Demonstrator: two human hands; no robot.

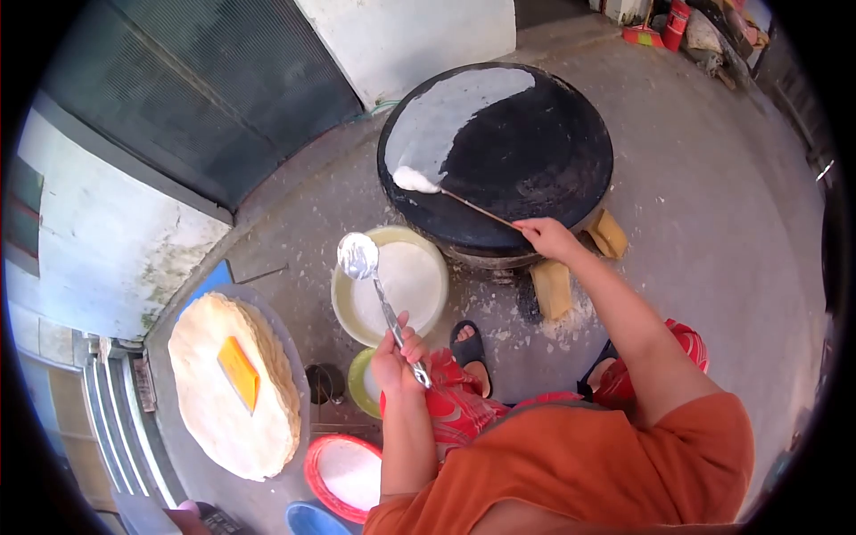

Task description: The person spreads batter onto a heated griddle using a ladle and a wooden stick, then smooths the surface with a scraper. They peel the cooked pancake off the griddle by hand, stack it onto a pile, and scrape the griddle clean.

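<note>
Orange shirt (580, 464) nearest; left hand (399, 357) fisted around ladle (385, 312) over batter bowl (338, 296); right hand (546, 236) pinches spreader stick (481, 209) on black griddle (535, 152).

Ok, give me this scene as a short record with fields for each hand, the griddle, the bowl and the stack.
left hand: grips a shiny metal ladle, held above the bowl
right hand: holds a thin stick spreader on the griddle
griddle: round black griddle, white batter layer across its left part
bowl: cream round bowl with white batter inside
stack: pale thin flatbreads, yellow scraper on top
</note>
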